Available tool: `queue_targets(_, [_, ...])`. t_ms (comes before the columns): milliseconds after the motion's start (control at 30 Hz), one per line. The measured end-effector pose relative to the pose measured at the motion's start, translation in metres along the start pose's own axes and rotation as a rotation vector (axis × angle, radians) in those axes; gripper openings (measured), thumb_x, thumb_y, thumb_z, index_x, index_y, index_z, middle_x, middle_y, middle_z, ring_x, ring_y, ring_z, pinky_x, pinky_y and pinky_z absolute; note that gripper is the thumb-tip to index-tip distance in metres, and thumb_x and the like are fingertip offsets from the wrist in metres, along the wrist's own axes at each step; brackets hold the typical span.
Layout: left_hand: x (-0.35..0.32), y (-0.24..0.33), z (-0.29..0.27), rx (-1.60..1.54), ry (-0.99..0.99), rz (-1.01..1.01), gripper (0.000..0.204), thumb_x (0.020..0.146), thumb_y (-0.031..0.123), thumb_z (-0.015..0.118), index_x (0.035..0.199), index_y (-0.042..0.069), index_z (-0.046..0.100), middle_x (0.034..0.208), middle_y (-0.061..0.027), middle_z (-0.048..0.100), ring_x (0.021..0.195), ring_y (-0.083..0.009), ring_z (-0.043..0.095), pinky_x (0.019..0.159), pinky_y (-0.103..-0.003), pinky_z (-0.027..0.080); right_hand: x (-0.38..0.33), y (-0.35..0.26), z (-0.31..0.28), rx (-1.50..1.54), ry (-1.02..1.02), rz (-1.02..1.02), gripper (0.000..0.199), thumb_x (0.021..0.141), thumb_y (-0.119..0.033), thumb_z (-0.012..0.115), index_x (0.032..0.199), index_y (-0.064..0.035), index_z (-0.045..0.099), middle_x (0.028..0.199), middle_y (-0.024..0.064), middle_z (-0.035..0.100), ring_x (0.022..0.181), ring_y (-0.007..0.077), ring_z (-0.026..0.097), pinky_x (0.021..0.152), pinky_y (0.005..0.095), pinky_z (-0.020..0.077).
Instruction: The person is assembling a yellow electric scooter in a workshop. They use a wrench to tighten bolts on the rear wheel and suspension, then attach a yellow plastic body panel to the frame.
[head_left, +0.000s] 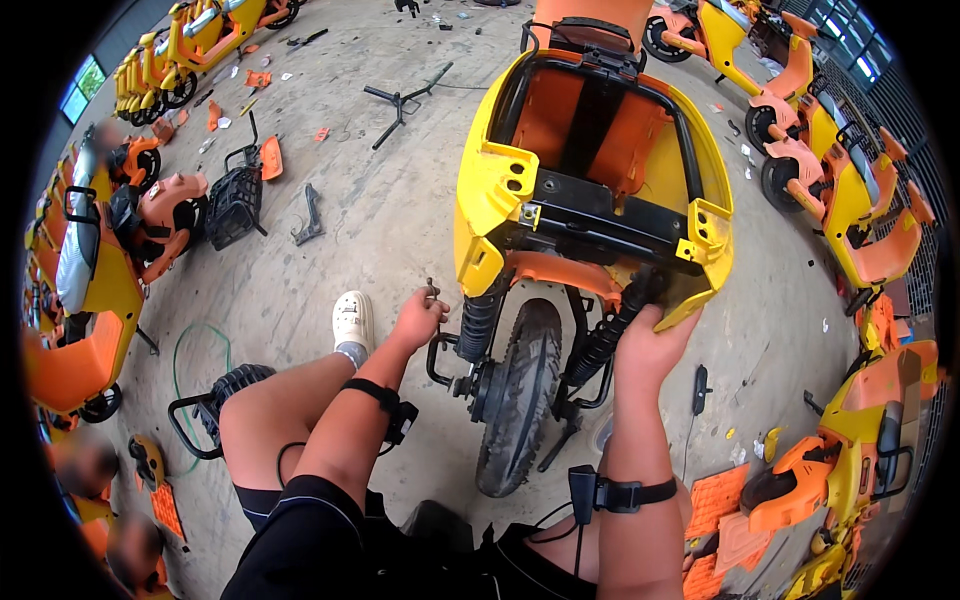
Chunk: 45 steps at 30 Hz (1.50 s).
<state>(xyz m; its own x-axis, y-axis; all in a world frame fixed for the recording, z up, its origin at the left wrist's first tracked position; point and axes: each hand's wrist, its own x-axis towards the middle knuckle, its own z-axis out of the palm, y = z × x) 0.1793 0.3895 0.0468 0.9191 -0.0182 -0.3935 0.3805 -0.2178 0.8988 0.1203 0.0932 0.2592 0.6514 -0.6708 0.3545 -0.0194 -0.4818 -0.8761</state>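
Note:
In front of me stands a partly stripped scooter with its rear end toward me, its rear tyre [520, 400] on the floor. The yellow body panel [473, 215] surrounds an open orange and black compartment. My right hand [655, 345] grips the lower right edge of that panel, its fingertips partly hidden beside the right black spring shock absorber [610, 335]. My left hand [420, 318] is closed to the left of the left shock absorber [484, 322], apart from the scooter. A small dark piece sticks up from its fingers, too small to name.
A black basket [236, 203], a black forked metal frame [398, 103] and orange scraps lie on the floor to the left. Yellow and orange scooters [95, 330] line both sides. Orange mats [716, 497] and a black cabled device [700, 390] lie at right.

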Motion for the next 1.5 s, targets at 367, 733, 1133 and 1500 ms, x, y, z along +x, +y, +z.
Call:
queue_targets(367, [-0.073,0.018,0.014,-0.175,0.128,0.180,0.010,0.097,-0.001,0.053,0.106,0.002,0.048,0.111,-0.0134,0.067,0.103,-0.0188,0.065,0.088,-0.032,0.053,0.004,0.001,0.000,0.032,0.012,-0.049,0.054,0.084,0.008,0.051,0.136,-0.0023,0.043,0.127,0.0182,0.054,0.121,0.0353,0.053,0.104,0.0376,0.0379])
queue_targets(733, [-0.113,-0.021,0.039,-0.492,0.366,0.286,0.014,0.094,-0.005,0.056,0.100,0.002,0.045,0.116,-0.0188,0.065,0.105,-0.0195,0.063,0.090,-0.029,0.051,0.003,-0.002,0.003,0.051,0.065,-0.097,0.050,0.084,0.008,0.052,0.133,-0.0008,0.045,0.126,0.0193,0.056,0.120,0.0369,0.053,0.104,0.0378,0.0378])
queue_targets(1133, [-0.142,-0.054,0.038,-0.739,0.125,-0.162,0.031,0.103,0.016,0.046,0.129,-0.002,0.048,0.125,-0.0157,0.061,0.114,-0.0238,0.060,0.100,-0.038,0.048,0.003,0.000,0.001,0.047,0.052,-0.078,0.050,0.084,0.007,0.052,0.133,-0.0007,0.045,0.127,0.0199,0.054,0.122,0.0375,0.051,0.105,0.0390,0.0362])
queue_targets(1500, [-0.154,-0.228,-0.024,1.360,-0.602,-0.226,0.027,0.093,0.016,0.050,0.106,0.007,0.072,0.109,-0.0192,0.069,0.103,-0.0368,0.065,0.090,-0.046,0.051,-0.010,-0.009,0.016,0.056,0.020,-0.052,0.051,0.084,0.006,0.053,0.133,-0.0017,0.044,0.127,0.0200,0.055,0.121,0.0384,0.052,0.104,0.0390,0.0378])
